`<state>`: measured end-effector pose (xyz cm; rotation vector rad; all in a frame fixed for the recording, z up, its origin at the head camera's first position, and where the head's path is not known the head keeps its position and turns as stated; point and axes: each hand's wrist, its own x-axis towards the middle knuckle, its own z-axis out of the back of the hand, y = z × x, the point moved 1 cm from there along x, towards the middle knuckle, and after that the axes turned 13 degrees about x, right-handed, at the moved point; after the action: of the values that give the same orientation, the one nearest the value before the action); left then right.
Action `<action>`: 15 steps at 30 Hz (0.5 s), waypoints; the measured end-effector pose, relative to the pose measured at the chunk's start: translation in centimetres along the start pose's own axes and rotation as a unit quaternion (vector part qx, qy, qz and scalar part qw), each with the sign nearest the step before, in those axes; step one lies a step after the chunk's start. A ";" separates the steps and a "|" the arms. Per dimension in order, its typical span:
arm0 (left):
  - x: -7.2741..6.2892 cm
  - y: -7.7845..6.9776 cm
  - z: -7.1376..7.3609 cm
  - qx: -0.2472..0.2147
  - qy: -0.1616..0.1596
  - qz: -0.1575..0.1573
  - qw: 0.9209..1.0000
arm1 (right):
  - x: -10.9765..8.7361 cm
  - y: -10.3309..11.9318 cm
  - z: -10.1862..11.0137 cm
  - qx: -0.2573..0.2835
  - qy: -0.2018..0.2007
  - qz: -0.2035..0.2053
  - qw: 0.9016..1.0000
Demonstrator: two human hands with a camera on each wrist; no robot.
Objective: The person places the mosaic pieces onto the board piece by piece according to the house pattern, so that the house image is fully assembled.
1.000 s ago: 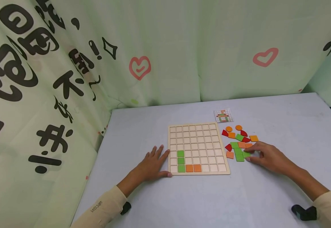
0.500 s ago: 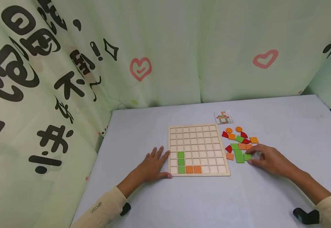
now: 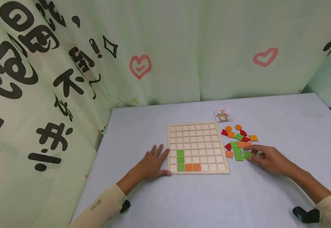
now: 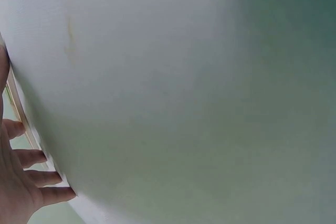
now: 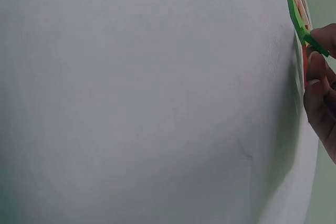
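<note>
A wooden grid board [image 3: 196,138] lies flat on the table. An upright row of green square tiles [image 3: 180,160] and two orange square tiles [image 3: 192,167] sit in its lower left cells. My left hand [image 3: 150,164] rests with fingers spread at the board's left edge, thumb at the lower corner. To the right of the board, my right hand [image 3: 271,159] pinches a green square tile [image 3: 248,155]. In the right wrist view that tile [image 5: 317,44] stands tilted between thumb and finger, beside another green piece [image 5: 295,18].
Loose tiles lie right of the board: a longer green piece [image 3: 238,154], red pieces [image 3: 228,147], orange squares [image 3: 253,138] and orange round pieces [image 3: 238,127]. Behind them lies a small pattern card [image 3: 223,115]. A printed curtain [image 3: 171,47] hangs along the table's back edge.
The green square tile under my right hand has been drawn away from the longer green piece and turned at an angle. The left hand stays at the board.
</note>
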<state>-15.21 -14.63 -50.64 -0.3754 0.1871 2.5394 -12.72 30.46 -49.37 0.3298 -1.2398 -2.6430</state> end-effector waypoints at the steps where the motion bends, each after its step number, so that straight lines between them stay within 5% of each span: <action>1: 0.0 0.0 0.0 0.000 0.000 0.000 1.000 | 0.0 0.0 0.0 -0.001 0.000 0.002 1.000; 15: 0.0 0.1 0.0 -0.006 0.002 -0.001 1.000 | 0.3 0.9 -0.3 0.059 0.016 -0.019 0.998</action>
<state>-15.28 -14.65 -50.66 -0.3844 0.1717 2.5392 -12.84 29.58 -48.85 0.4175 -1.3958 -2.5911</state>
